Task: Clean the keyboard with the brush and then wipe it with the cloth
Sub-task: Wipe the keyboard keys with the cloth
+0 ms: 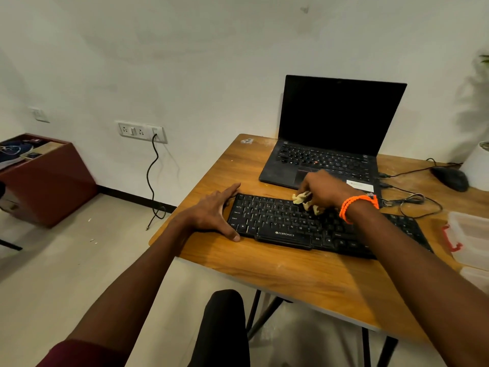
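1. The black keyboard lies on the wooden tabletop, near its front-left corner, and it is turned a little so that its right end comes closer to the person.
2. The right hand is over the upper middle of the keyboard. Its fingers are curled round a crumpled pale yellow cloth and press it onto the keys of the top rows.
3. An orange bracelet sits on the right wrist.
4. The left hand rests at the left end of the keyboard. Its fingers are straight and spread; the thumb touches the front-left corner, and the other fingers reach to the back-left corner. It grips nothing.
5. Behind the keyboard stands an open black laptop with a dark screen, just beside the far edge of the keyboard.
6. To the right of the laptop lies a black mouse, and thin black cables run over the tabletop between it and the laptop.
7. At the right edge of the tabletop there is a clear plastic box with a red clip.
8. On the white wall at the left is a socket panel, and a black cord hangs from it down to the floor.
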